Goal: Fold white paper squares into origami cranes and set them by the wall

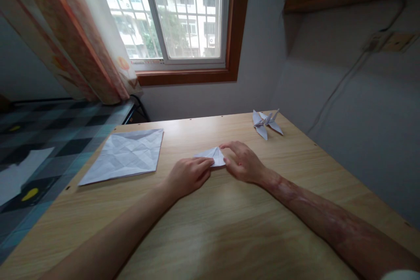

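A small piece of folded white paper [215, 155] lies on the wooden table in front of me, with creases fanning out from its top point. My left hand [191, 174] covers its lower left part, the fingers together and pressing it down. From the right, my right hand [244, 162] holds the edge, its index finger at the top point and its thumb at the lower right corner. The other fingers of that hand are curled and partly hidden.
Flat creased white paper [126, 155] lies at the table's left. Folded paper cranes [266, 123] stand near the far right corner. Left of the table [203, 236] is a checked bedspread [65, 133] with a white sheet [24, 173] on it. A window and wall are beyond.
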`<move>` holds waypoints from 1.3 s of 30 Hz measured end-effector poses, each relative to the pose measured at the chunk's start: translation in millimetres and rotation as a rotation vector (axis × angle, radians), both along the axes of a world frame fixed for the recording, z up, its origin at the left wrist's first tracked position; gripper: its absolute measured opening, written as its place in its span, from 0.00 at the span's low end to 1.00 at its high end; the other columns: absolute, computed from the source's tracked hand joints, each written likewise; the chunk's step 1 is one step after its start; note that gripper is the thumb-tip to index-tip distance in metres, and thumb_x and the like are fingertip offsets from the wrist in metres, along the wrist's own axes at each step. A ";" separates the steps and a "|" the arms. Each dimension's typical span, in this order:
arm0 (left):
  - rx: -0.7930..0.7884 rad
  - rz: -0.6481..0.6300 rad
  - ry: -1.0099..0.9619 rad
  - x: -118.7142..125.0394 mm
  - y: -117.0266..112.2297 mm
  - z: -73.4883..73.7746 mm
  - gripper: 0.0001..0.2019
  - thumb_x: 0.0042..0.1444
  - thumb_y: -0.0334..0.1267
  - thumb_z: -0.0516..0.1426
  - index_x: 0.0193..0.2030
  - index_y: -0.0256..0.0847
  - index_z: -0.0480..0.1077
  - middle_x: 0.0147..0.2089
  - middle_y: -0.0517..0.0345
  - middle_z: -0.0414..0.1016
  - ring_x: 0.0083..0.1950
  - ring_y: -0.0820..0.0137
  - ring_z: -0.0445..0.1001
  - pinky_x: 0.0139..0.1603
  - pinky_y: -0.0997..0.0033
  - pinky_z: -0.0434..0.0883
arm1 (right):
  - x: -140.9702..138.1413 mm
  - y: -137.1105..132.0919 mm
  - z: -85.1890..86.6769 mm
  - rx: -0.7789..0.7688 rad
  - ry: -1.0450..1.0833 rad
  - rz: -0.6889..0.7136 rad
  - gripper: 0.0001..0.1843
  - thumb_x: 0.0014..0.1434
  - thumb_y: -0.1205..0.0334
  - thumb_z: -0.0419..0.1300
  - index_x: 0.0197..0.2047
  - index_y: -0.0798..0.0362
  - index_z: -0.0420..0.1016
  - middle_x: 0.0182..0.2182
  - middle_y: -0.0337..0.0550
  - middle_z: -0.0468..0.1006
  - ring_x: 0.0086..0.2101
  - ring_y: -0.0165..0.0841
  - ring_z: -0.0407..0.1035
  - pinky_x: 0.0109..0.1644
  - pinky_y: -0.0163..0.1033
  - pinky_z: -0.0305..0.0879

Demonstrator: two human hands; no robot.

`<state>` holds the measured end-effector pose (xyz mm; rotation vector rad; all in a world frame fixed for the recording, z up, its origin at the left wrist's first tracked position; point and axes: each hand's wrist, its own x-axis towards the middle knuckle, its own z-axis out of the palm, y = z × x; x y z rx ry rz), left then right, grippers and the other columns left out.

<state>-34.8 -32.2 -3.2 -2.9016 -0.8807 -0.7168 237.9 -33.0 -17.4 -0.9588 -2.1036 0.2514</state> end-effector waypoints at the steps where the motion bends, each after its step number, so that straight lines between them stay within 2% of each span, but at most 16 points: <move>1: -0.034 0.019 -0.047 -0.3 0.2 -0.6 0.14 0.71 0.35 0.56 0.58 0.44 0.79 0.52 0.49 0.89 0.47 0.61 0.88 0.47 0.66 0.82 | 0.7 -0.9 1.1 0.001 0.000 0.038 0.21 0.68 0.62 0.63 0.63 0.50 0.73 0.57 0.53 0.83 0.56 0.48 0.77 0.65 0.55 0.70; 4: -0.190 0.071 -0.268 0.2 0.7 0.1 0.13 0.74 0.38 0.56 0.57 0.43 0.80 0.48 0.52 0.89 0.42 0.66 0.86 0.43 0.71 0.80 | 2.2 -2.6 3.5 -0.008 0.012 0.127 0.26 0.67 0.56 0.68 0.66 0.49 0.73 0.60 0.53 0.82 0.59 0.49 0.77 0.67 0.55 0.69; 7: -0.387 0.125 -0.510 0.7 3.4 2.7 0.12 0.74 0.43 0.59 0.53 0.40 0.81 0.41 0.55 0.87 0.36 0.69 0.82 0.37 0.75 0.77 | 1.9 -1.5 4.1 -0.070 0.076 0.103 0.30 0.63 0.49 0.74 0.64 0.49 0.76 0.58 0.52 0.84 0.57 0.49 0.78 0.65 0.53 0.69; 9: -0.525 0.142 -0.639 0.1 7.1 3.6 0.13 0.70 0.47 0.63 0.50 0.39 0.81 0.37 0.56 0.85 0.34 0.69 0.80 0.34 0.74 0.76 | 1.1 0.4 4.3 -0.156 0.137 0.076 0.24 0.63 0.50 0.74 0.59 0.48 0.80 0.54 0.48 0.86 0.54 0.47 0.80 0.63 0.51 0.70; 11: -0.673 0.132 -0.732 -0.7 11.3 3.7 0.15 0.65 0.49 0.68 0.48 0.38 0.80 0.36 0.56 0.85 0.34 0.68 0.81 0.35 0.72 0.77 | 0.4 2.2 4.4 -0.260 0.185 0.097 0.14 0.66 0.51 0.72 0.50 0.48 0.84 0.47 0.43 0.88 0.48 0.43 0.81 0.59 0.47 0.72; 12: -0.743 0.122 -0.760 -1.1 13.2 3.4 0.16 0.63 0.49 0.69 0.47 0.38 0.80 0.37 0.56 0.85 0.35 0.67 0.81 0.36 0.71 0.78 | 0.1 3.1 4.2 -0.308 0.212 0.112 0.11 0.67 0.51 0.70 0.45 0.49 0.85 0.43 0.42 0.88 0.45 0.41 0.81 0.55 0.45 0.72; 14: -0.875 0.094 -0.777 -1.3 16.2 2.4 0.17 0.60 0.49 0.72 0.45 0.38 0.79 0.38 0.55 0.86 0.37 0.65 0.83 0.38 0.69 0.79 | 0.0 5.1 2.4 -0.408 0.291 0.126 0.13 0.68 0.50 0.69 0.40 0.50 0.85 0.38 0.41 0.87 0.40 0.39 0.79 0.49 0.42 0.72; 18: -1.094 0.012 -0.782 0.4 18.4 0.7 0.22 0.55 0.48 0.75 0.50 0.39 0.78 0.46 0.53 0.86 0.44 0.62 0.85 0.45 0.65 0.82 | 0.6 11.1 -5.4 -0.625 0.554 0.135 0.19 0.65 0.43 0.71 0.42 0.51 0.83 0.37 0.43 0.87 0.38 0.38 0.80 0.44 0.41 0.72; 20: -1.149 -0.030 -0.767 2.4 17.2 1.3 0.24 0.56 0.48 0.75 0.54 0.39 0.78 0.50 0.51 0.86 0.48 0.61 0.85 0.50 0.64 0.81 | 1.2 14.6 -8.9 -0.667 0.646 0.149 0.21 0.62 0.40 0.74 0.42 0.51 0.82 0.35 0.43 0.87 0.36 0.38 0.79 0.43 0.41 0.73; 25: -1.123 -0.041 -0.698 9.5 8.5 6.1 0.23 0.60 0.51 0.71 0.55 0.38 0.79 0.51 0.51 0.86 0.51 0.58 0.83 0.54 0.63 0.79 | 2.0 21.1 -13.8 -0.626 0.689 0.094 0.23 0.60 0.39 0.75 0.41 0.51 0.82 0.27 0.37 0.80 0.29 0.34 0.73 0.38 0.40 0.70; 28: -0.994 0.040 -0.624 12.3 5.0 7.4 0.21 0.66 0.57 0.65 0.47 0.37 0.81 0.44 0.52 0.84 0.45 0.60 0.81 0.46 0.67 0.77 | 1.8 24.0 -16.7 -0.616 0.678 0.081 0.24 0.61 0.38 0.74 0.41 0.51 0.82 0.27 0.37 0.78 0.29 0.33 0.70 0.36 0.39 0.67; 30: -0.915 0.087 -0.542 12.5 5.3 7.8 0.24 0.70 0.58 0.59 0.39 0.37 0.80 0.37 0.54 0.82 0.39 0.63 0.77 0.40 0.69 0.73 | 1.7 25.4 -18.8 -0.621 0.655 0.105 0.23 0.63 0.38 0.72 0.43 0.51 0.82 0.31 0.39 0.81 0.32 0.34 0.72 0.39 0.39 0.69; 32: -0.845 0.086 -0.458 11.9 7.0 8.5 0.24 0.72 0.56 0.57 0.35 0.36 0.80 0.34 0.55 0.80 0.36 0.65 0.74 0.38 0.70 0.70 | 1.8 25.9 -20.8 -0.620 0.622 0.119 0.21 0.66 0.40 0.69 0.44 0.51 0.83 0.34 0.40 0.81 0.35 0.35 0.74 0.42 0.40 0.70; 35: -0.710 0.021 -0.370 11.0 9.3 10.1 0.17 0.69 0.47 0.60 0.34 0.37 0.80 0.36 0.55 0.81 0.38 0.66 0.75 0.42 0.69 0.71 | 1.9 24.4 -22.3 -0.597 0.528 0.061 0.20 0.67 0.44 0.69 0.52 0.51 0.82 0.33 0.37 0.77 0.31 0.32 0.70 0.37 0.37 0.68; 37: -0.630 0.009 -0.332 10.7 9.8 10.3 0.15 0.68 0.44 0.60 0.33 0.39 0.81 0.35 0.55 0.81 0.38 0.66 0.76 0.44 0.68 0.71 | 1.6 22.2 -21.7 -0.572 0.450 0.033 0.23 0.64 0.49 0.71 0.58 0.50 0.81 0.34 0.35 0.76 0.31 0.31 0.69 0.35 0.36 0.67; 39: -0.587 0.041 -0.325 10.4 9.6 8.9 0.14 0.67 0.43 0.60 0.34 0.40 0.81 0.35 0.55 0.80 0.37 0.65 0.76 0.45 0.67 0.72 | 1.1 20.1 -19.9 -0.541 0.386 0.037 0.25 0.62 0.53 0.72 0.61 0.50 0.79 0.36 0.36 0.76 0.35 0.32 0.72 0.38 0.36 0.70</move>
